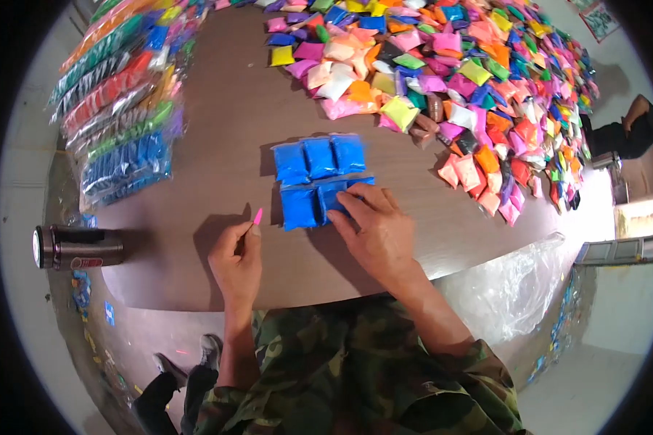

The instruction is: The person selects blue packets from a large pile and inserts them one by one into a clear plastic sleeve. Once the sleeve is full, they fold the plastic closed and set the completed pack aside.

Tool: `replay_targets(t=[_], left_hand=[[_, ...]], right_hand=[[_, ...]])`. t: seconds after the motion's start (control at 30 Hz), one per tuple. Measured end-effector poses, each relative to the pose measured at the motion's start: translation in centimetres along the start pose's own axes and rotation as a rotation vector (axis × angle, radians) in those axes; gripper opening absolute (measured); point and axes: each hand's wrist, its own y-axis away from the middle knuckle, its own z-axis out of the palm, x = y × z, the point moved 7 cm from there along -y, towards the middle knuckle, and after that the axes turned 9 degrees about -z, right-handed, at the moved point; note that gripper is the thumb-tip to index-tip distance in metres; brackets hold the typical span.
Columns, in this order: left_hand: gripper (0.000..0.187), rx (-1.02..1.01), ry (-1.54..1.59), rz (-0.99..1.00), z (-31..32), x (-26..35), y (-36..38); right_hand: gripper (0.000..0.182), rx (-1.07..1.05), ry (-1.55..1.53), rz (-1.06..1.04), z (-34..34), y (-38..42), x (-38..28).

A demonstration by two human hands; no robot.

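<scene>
My left hand [238, 262] is closed in a pinch near the table's front edge. From its fingertips sticks a small pink pointed piece [258, 216], whose kind I cannot make out. To the right, my right hand [379, 230] has its thumb and fingers on a blue packet [331, 197] in the nearer row. Left of that packet lies another blue packet [299, 209]; a third on the right is partly hidden by my hand. Just behind is a second row of three shiny blue packets [319, 158].
A large heap of small multicoloured packets [442, 80] covers the back right of the table [225, 116]. Clear bags of sorted packets [127, 163] are stacked at left. A metal flask [80, 248] lies at the left edge. Clear plastic sheeting [508, 290] hangs at right. Other people are nearby.
</scene>
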Motion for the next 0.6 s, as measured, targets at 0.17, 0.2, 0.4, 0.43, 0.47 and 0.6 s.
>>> replay_targets(t=[0.17, 0.2, 0.4, 0.43, 0.47, 0.6], left_hand=[[0.012, 0.012, -0.058, 0.014, -0.1, -0.6, 0.0], [0.012, -0.003, -0.055, 0.007, 0.0, -0.6, 0.0], [0.014, -0.029, -0.069, 0.005, 0.0, -0.2, 0.0], [0.015, -0.027, -0.087, 0.003, 0.0, -0.1, 0.0], [0.015, -0.024, -0.107, 0.002, -0.1, -0.2, 0.0], [0.016, -0.022, -0.116, 0.024, 0.0, -0.5, -0.1]], right_hand=[[0.023, 0.054, -0.037, 0.012, -0.1, 0.3, 0.4], [0.023, 0.057, -0.045, 0.03, -0.2, 0.2, 0.4], [0.022, 0.125, -0.117, 0.117, -2.3, 1.0, 1.4], [0.022, 0.152, -0.125, 0.118, -2.9, 1.4, 2.1], [0.021, 0.179, -0.136, 0.118, -3.6, 1.7, 2.9], [0.02, 0.244, -0.134, 0.251, -8.5, 3.2, 8.3]])
